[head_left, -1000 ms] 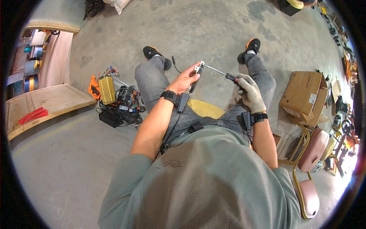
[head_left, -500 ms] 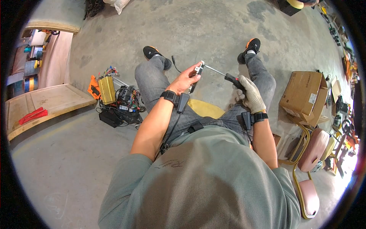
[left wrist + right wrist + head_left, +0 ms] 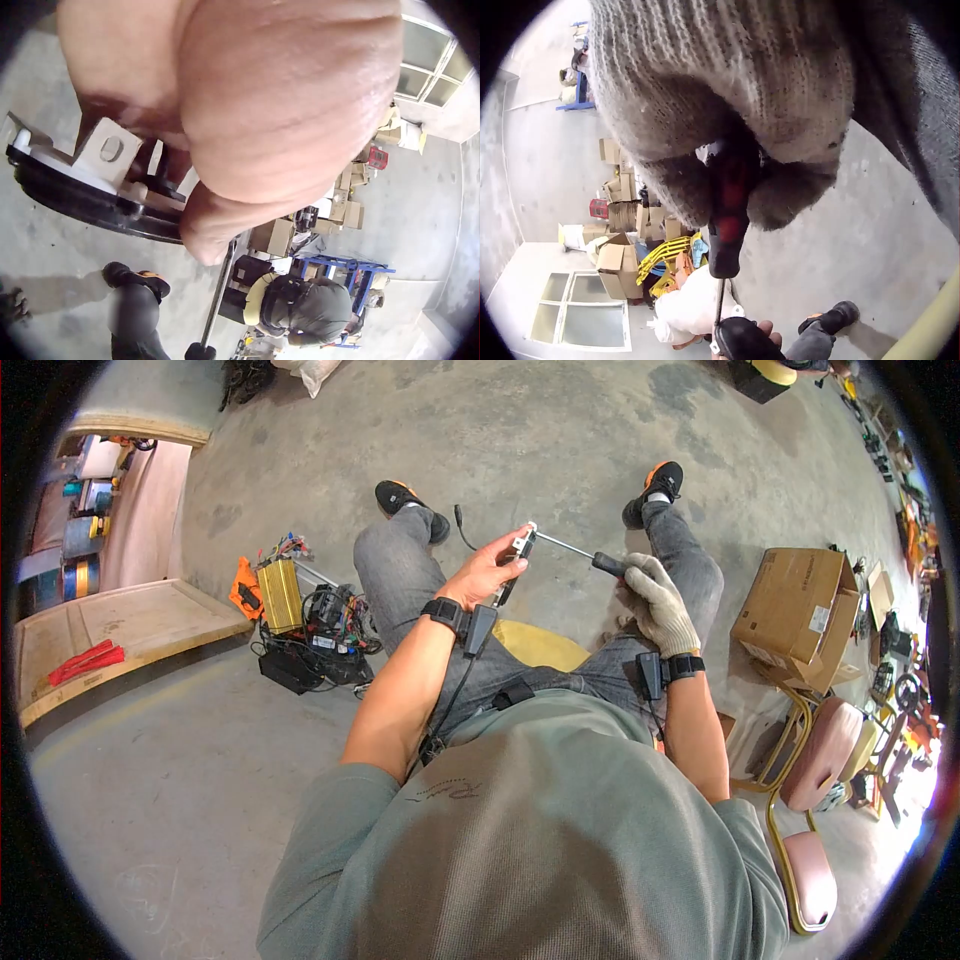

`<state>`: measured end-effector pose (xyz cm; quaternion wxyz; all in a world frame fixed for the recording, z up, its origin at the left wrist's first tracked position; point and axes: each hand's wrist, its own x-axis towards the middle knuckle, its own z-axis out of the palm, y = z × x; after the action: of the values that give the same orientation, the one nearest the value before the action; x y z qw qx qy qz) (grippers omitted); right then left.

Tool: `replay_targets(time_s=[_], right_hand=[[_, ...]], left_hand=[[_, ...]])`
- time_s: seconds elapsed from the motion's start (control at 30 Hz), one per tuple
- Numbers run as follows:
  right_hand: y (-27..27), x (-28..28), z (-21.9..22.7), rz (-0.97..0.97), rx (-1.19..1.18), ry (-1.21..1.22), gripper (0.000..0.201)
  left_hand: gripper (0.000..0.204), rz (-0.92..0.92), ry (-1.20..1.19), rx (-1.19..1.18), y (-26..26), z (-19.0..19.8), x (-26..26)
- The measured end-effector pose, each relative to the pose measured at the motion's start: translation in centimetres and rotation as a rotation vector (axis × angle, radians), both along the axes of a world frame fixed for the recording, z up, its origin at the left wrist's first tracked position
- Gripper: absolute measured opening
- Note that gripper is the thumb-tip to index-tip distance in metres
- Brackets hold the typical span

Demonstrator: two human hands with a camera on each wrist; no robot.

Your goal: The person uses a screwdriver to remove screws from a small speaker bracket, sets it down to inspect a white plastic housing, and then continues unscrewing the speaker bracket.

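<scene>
My bare left hand [image 3: 485,573] grips a curved black part [image 3: 90,202] with a pale slotted tab [image 3: 110,152] on it, held out over my lap. From its side hangs a thin black cable with a plug [image 3: 458,516] at the end. My right hand [image 3: 658,605], in a knit glove, holds a screwdriver [image 3: 608,564] by its black and red handle. The metal shaft points left, its tip right at the upper end of the part. In the right wrist view, gloved fingers pinch the handle from both sides; the left thumb hides some of the part in the left wrist view.
On the left, a gold metal box [image 3: 281,596] and tangled wiring [image 3: 335,622] lie beside a low wooden board [image 3: 130,635] bearing a red item [image 3: 88,662]. A cardboard box [image 3: 795,610] and padded chairs [image 3: 822,752] stand on the right. Another person [image 3: 319,311] is bent over farther off.
The right fingers have shifted around the screwdriver handle, which has turned so its red patch no longer shows in the head view. The left hand keeps the part almost still.
</scene>
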<state>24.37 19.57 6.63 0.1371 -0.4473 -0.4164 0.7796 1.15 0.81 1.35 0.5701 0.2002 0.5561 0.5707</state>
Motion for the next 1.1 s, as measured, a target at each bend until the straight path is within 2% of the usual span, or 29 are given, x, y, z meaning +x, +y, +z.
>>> replay_targets(time_s=[0.03, 0.1, 0.23, 0.3, 0.33, 0.4, 0.43, 0.5, 0.6, 0.63, 0.7, 0.73, 0.8, 0.83, 0.9, 0.93, 1.0, 1.03, 1.1], right_hand=[[0.3, 0.2, 0.2, 0.000, 0.000, 0.000, 0.032], [1.3, 0.9, 0.3, 0.148, -0.280, 0.008, 0.029], [1.8, 1.2, -0.2, 0.199, -0.281, 0.006, 0.029], [0.6, 0.5, -0.3, 0.077, -0.045, 0.051, 0.032], [0.3, 0.2, -0.1, 0.078, -0.043, 0.051, 0.032], [-0.2, -0.2, 0.1, -0.065, -0.013, 0.021, 0.032], [0.1, 0.0, 0.2, -0.064, -0.012, 0.021, 0.032], [1.2, 0.7, 0.3, 0.129, -0.218, 0.001, 0.029], [2.0, 1.1, -0.2, 0.199, -0.316, -0.062, 0.031], [1.7, 1.0, -0.2, 0.199, -0.316, -0.062, 0.031], [0.6, 0.5, 0.1, 0.085, -0.046, 0.068, 0.036], [0.3, 0.3, 0.1, 0.085, -0.044, 0.068, 0.036], [0.0, -0.1, 0.1, -0.048, -0.012, 0.037, 0.036], [0.2, 0.0, 0.2, -0.046, -0.012, 0.036, 0.036], [1.0, 0.7, 0.3, 0.163, -0.207, 0.011, 0.031], [1.5, 1.1, 0.2, 0.162, -0.208, 0.012, 0.031], [2.2, 1.3, -0.1, 0.287, -0.274, -0.049, 0.030], [1.9, 1.3, -0.3, 0.287, -0.275, -0.049, 0.030], [0.9, 0.9, -0.6, 0.108, -0.110, 0.078, 0.030]], left_hand=[[0.060, 0.000, 0.000, 0.000, 0.0, -0.1, 0.0], [0.060, 0.002, 0.016, -0.005, -0.1, -0.3, -0.1], [0.061, 0.002, 0.011, -0.021, -0.2, -0.4, -0.2], [0.061, -0.038, 0.020, -0.024, -0.2, -0.4, -0.3], [0.061, -0.037, 0.020, -0.022, -0.2, -0.3, -0.3], [0.060, -0.020, 0.021, 0.012, -0.1, -0.2, -0.2], [0.060, -0.020, 0.021, 0.013, -0.2, -0.3, -0.2], [0.060, -0.024, 0.014, -0.004, -0.1, -0.5, -0.2], [0.061, -0.008, -0.002, -0.020, -0.2, -0.4, -0.3], [0.061, -0.008, -0.001, -0.020, -0.3, -0.3, -0.3], [0.061, -0.012, -0.006, -0.006, -0.2, -0.2, -0.3], [0.061, -0.012, -0.007, -0.005, -0.2, -0.1, -0.2], [0.061, -0.021, 0.007, 0.012, -0.1, -0.2, -0.2], [0.061, -0.019, 0.007, 0.012, -0.2, -0.2, -0.2], [0.060, -0.007, 0.005, 0.002, -0.1, -0.2, -0.2], [0.060, -0.009, 0.006, 0.002, -0.1, -0.1, -0.2], [0.060, 0.003, 0.025, -0.026, -0.2, 0.0, -0.3], [0.060, 0.003, 0.025, -0.026, -0.2, 0.0, -0.3], [0.060, 0.015, -0.009, 0.000, -0.2, -0.1, -0.1]])
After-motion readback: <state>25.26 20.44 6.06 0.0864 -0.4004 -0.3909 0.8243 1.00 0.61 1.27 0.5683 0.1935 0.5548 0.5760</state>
